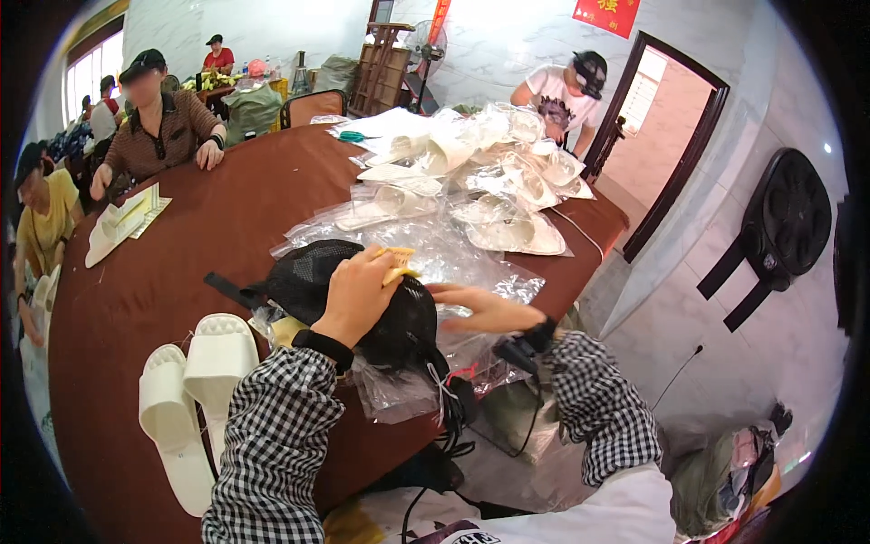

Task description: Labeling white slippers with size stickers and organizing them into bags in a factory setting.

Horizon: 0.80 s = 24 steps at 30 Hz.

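My left hand (359,292) is closed on a small yellow piece (397,261), held over a black mesh bag (317,276) on the brown table (163,272). My right hand (485,308) lies flat, fingers spread, on the black bag and the clear plastic bags (453,254) beside it. A pair of white slippers (195,390) lies near the table's front edge, left of my left forearm.
A heap of white slippers in clear bags (480,172) covers the far side of the table. Several people sit or stand around it: one in a striped top (163,127), one in yellow (41,213), one in white (562,95). A black fan (784,227) stands at the right.
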Each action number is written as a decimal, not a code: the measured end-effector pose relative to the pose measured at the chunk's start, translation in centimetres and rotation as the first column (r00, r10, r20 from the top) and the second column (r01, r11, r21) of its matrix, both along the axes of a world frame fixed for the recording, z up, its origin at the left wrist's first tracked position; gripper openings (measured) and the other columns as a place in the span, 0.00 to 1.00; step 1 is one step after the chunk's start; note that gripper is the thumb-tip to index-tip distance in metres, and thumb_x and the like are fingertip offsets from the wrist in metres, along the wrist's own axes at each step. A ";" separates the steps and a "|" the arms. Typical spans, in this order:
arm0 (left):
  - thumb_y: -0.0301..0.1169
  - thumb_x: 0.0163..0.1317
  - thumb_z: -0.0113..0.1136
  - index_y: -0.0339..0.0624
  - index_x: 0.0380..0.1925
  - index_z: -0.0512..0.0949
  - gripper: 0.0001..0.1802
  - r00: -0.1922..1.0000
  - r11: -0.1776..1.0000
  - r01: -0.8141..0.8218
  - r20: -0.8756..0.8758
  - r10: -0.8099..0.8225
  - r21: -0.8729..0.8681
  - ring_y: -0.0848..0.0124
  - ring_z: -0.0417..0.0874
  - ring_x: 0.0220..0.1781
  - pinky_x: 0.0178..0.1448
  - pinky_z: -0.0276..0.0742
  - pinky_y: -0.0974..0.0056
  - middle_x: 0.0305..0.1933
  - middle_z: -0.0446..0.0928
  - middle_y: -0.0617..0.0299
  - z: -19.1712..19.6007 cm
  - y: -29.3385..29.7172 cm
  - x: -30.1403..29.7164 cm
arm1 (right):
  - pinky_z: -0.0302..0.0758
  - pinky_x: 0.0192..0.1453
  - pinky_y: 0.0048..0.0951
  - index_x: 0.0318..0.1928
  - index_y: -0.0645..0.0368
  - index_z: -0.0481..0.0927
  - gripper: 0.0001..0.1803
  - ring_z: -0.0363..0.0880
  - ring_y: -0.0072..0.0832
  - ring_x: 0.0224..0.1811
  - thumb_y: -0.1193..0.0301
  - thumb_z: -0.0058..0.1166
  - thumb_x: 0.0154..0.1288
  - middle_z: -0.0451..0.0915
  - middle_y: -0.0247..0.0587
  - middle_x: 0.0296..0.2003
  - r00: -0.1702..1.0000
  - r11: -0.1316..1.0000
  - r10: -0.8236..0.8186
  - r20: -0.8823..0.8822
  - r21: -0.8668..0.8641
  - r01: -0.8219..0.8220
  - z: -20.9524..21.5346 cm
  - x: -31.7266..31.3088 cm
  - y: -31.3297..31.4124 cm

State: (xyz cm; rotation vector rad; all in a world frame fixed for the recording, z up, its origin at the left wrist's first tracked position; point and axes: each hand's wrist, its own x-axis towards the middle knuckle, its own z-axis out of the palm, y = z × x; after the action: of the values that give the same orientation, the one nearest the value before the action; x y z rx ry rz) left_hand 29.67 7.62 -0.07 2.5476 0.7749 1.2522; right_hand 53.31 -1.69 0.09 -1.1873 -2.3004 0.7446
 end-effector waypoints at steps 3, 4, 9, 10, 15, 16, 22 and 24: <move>0.31 0.60 0.64 0.40 0.39 0.81 0.10 0.997 0.998 0.011 -0.079 -0.016 -0.055 0.49 0.83 0.42 0.45 0.78 0.50 0.42 0.80 0.53 -0.9 0.3 0.3 | 0.72 0.68 0.33 0.61 0.66 0.76 0.21 0.74 0.34 0.65 0.68 0.52 0.74 0.77 0.50 0.61 0.885 0.909 -0.373 -0.278 -0.299 0.290 4.7 3.5 -1.8; 0.32 0.60 0.63 0.40 0.39 0.81 0.09 0.994 0.999 0.007 -0.110 -0.012 -0.045 0.50 0.83 0.43 0.46 0.79 0.50 0.42 0.80 0.53 -1.1 0.3 0.4 | 0.74 0.66 0.32 0.61 0.67 0.76 0.20 0.76 0.30 0.63 0.68 0.50 0.76 0.77 0.49 0.59 0.802 0.858 -0.481 -0.355 -0.377 0.348 6.0 4.8 -1.4; 0.31 0.61 0.62 0.42 0.42 0.82 0.10 0.991 0.998 -0.009 -0.135 0.000 -0.064 0.50 0.84 0.43 0.46 0.80 0.51 0.43 0.81 0.53 -1.5 0.1 0.4 | 0.76 0.65 0.30 0.63 0.67 0.73 0.22 0.77 0.31 0.61 0.65 0.48 0.78 0.77 0.44 0.59 0.743 0.845 -0.535 -0.403 -0.232 0.482 7.7 10.0 7.4; 0.31 0.61 0.62 0.42 0.42 0.82 0.10 0.989 0.997 -0.015 -0.148 0.004 -0.075 0.50 0.84 0.43 0.46 0.80 0.51 0.43 0.81 0.53 -1.5 0.0 0.3 | 0.76 0.63 0.30 0.64 0.67 0.72 0.22 0.78 0.32 0.60 0.65 0.48 0.78 0.77 0.43 0.58 0.744 0.873 -0.484 -0.461 -0.191 0.450 7.1 10.6 10.0; 0.30 0.61 0.61 0.42 0.44 0.82 0.11 0.992 0.992 0.060 -0.101 -0.071 -0.107 0.51 0.84 0.44 0.47 0.81 0.52 0.44 0.81 0.53 -1.1 -0.1 -0.4 | 0.70 0.66 0.35 0.67 0.66 0.69 0.27 0.74 0.35 0.63 0.59 0.46 0.78 0.77 0.45 0.57 0.747 0.747 -0.656 -0.108 -0.236 0.622 3.8 9.0 21.3; 0.30 0.62 0.60 0.42 0.44 0.82 0.11 0.991 0.986 0.091 -0.081 -0.103 -0.137 0.51 0.83 0.44 0.47 0.80 0.52 0.44 0.81 0.53 -1.0 -0.1 -0.6 | 0.67 0.69 0.36 0.69 0.64 0.68 0.29 0.71 0.36 0.65 0.56 0.45 0.78 0.76 0.46 0.59 0.687 0.672 -0.726 0.004 -0.208 0.711 3.4 7.7 22.5; 0.31 0.65 0.59 0.37 0.46 0.79 0.13 0.983 0.967 0.164 -0.046 -0.176 -0.192 0.49 0.81 0.45 0.49 0.79 0.52 0.44 0.78 0.49 -0.7 -0.5 -1.1 | 0.64 0.72 0.34 0.72 0.61 0.65 0.33 0.66 0.34 0.71 0.52 0.45 0.78 0.70 0.48 0.68 0.704 0.923 -0.351 -0.617 -0.352 0.152 2.6 2.0 26.4; 0.30 0.65 0.59 0.37 0.45 0.79 0.12 0.982 0.969 0.162 -0.066 -0.177 -0.185 0.50 0.81 0.45 0.49 0.79 0.53 0.44 0.78 0.50 -1.0 -0.7 -1.1 | 0.70 0.66 0.31 0.65 0.63 0.75 0.26 0.74 0.31 0.63 0.59 0.51 0.75 0.78 0.45 0.61 0.749 0.862 -0.473 -0.464 -0.067 0.503 2.2 3.7 27.7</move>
State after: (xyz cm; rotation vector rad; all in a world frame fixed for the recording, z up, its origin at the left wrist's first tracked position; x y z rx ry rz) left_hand 28.60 6.94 -1.05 2.4719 0.6380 0.9843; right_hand 57.03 26.02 2.25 -1.3296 -1.5086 0.6575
